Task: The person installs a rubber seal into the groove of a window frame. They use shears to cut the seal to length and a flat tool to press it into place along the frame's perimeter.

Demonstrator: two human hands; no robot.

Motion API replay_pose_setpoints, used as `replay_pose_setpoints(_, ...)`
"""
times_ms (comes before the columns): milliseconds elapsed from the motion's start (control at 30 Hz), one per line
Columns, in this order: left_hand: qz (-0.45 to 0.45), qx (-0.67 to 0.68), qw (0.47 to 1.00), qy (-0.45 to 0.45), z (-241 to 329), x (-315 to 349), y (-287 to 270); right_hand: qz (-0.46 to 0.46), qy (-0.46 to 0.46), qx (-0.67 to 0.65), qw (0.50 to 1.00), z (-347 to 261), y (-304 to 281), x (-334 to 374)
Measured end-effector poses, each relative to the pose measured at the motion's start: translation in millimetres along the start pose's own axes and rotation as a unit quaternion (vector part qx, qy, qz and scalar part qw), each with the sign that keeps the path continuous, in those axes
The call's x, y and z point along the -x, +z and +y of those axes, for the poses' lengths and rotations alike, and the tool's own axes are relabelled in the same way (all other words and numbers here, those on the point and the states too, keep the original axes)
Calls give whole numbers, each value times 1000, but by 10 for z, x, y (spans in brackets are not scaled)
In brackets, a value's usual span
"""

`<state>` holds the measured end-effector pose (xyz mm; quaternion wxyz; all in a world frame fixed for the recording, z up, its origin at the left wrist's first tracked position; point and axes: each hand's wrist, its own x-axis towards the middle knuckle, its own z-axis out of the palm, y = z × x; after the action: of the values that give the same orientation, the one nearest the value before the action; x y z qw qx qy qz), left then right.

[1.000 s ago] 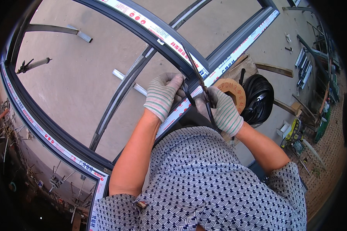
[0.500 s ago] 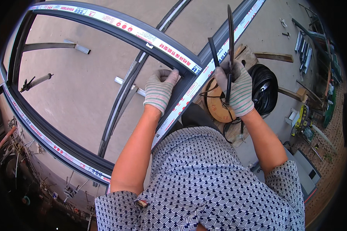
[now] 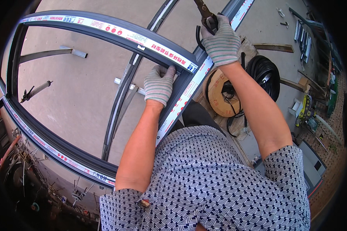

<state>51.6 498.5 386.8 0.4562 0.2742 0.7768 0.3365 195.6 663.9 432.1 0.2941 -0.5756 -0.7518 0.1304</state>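
A dark grey window frame point(image 3: 75, 21) with white printed film on its faces spans the left and middle. My left hand point(image 3: 159, 85), in a striped knit glove, is closed at the frame's inner corner, its fingers curled and its thumb pressed against the inner edge. Whether a thin strip lies under that thumb is hidden. Farther right and higher, above the frame's right bar, my gloved right hand point(image 3: 222, 43) is closed around a pair of scissors point(image 3: 206, 14), whose tips run out of view at the top. A short black rubber strip point(image 3: 198, 37) sticks out beside that hand's fingers.
To the right, a cardboard reel point(image 3: 219, 101) with black strip and a coil of black rubber strip point(image 3: 264, 82) rest on a wooden board. Metal bars point(image 3: 119, 100) lie beneath the frame. A caulking gun point(image 3: 36, 91) is on the floor at left. Metal offcuts point(image 3: 302, 44) lie far right.
My right hand has moved up and slightly left, away from me, carrying the scissors and the black strip over the frame's bar. My left hand stays at the corner.
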Motion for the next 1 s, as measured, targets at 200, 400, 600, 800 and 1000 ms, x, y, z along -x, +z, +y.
replay_pose_setpoints(200,9,24,1000,-2,-42,-11,10,7,11,-15,1000,-27,-26,4)
replay_pose_setpoints(400,27,39,999,-9,-11,22,20,15,4,-28,999,58,49,21)
replay_pose_setpoints(600,51,94,994,0,-57,20,80,-5,13,-15,1000,62,30,9)
replay_pose_setpoints(800,-44,139,989,-22,-123,-16,-13,-8,12,1,1000,27,2,14)
replay_pose_setpoints(1000,-73,132,989,-5,-158,18,-52,-5,12,-20,1000,82,55,25)
